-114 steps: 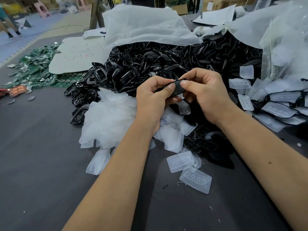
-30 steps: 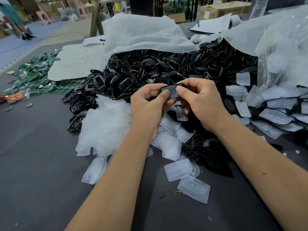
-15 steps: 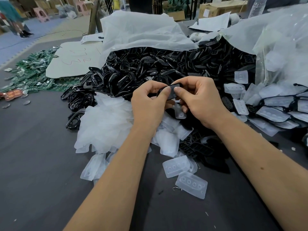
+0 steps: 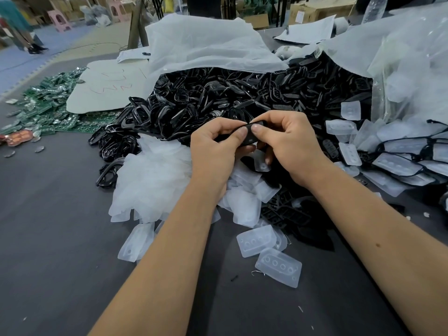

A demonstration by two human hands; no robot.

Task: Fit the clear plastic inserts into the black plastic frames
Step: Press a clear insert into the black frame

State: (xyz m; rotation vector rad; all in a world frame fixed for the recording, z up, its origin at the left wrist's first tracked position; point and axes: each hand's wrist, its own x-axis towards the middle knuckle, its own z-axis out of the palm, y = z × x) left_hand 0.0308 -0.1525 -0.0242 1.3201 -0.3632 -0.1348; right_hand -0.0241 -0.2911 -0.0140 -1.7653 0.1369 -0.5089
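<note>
A dark grey table [image 4: 48,226] fills the foreground. Beyond its far left corner lies blue floor matting [image 4: 21,59], with pink plastic stools [image 4: 58,19] behind it. Cardboard boxes [image 4: 315,10] stand past the table's far edge under dim, even light.

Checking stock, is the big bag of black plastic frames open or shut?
Open: the white plastic bag gapes, black plastic frames spilling onto the table.

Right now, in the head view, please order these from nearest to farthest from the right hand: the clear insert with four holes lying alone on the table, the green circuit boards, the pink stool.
Measured from the right hand:
1. Clear insert with four holes: on the table, near the person, below the hand.
2. Green circuit boards: heap far left on the table.
3. Pink stool: on the floor, top left background.
</note>
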